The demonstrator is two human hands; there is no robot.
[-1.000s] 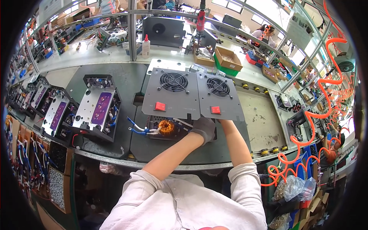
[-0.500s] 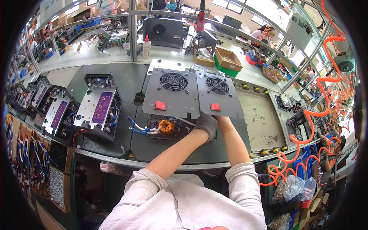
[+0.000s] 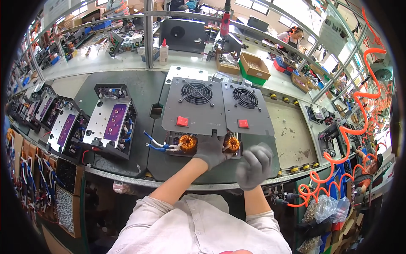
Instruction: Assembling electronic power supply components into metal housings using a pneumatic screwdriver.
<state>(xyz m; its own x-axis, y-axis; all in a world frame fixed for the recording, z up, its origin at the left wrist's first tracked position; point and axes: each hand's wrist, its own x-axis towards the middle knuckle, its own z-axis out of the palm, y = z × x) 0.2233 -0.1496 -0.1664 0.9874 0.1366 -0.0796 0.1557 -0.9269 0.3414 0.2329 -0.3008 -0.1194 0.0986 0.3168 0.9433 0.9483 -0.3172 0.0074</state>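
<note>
Two dark grey panels [image 3: 195,106], each with a round fan grille and a red rocker switch [image 3: 242,123], lie side by side, covering part of a circuit assembly. Below their near edge show two copper-wound toroid coils [image 3: 188,144] and blue and white wires with lugs [image 3: 163,147]. My left hand [image 3: 211,151], in a grey glove, reaches in between the coils at the panels' edge; its fingertips are hidden, so its grip cannot be made out. My right hand [image 3: 255,166], also gloved, hangs over the bench's front edge with bent fingers, blurred, apart from the assembly.
Several open units with silver plates and purple boards [image 3: 113,122] stand to the left. Behind are a white bottle [image 3: 163,53], a hanging red screwdriver [image 3: 224,25] and a cardboard box [image 3: 254,63]. An orange coiled hose [image 3: 344,131] hangs at right. Another person sits across the bench.
My right hand has come out from the panels' near edge and moved toward me. My left hand has shifted left and lies between the coils; the second coil now shows.
</note>
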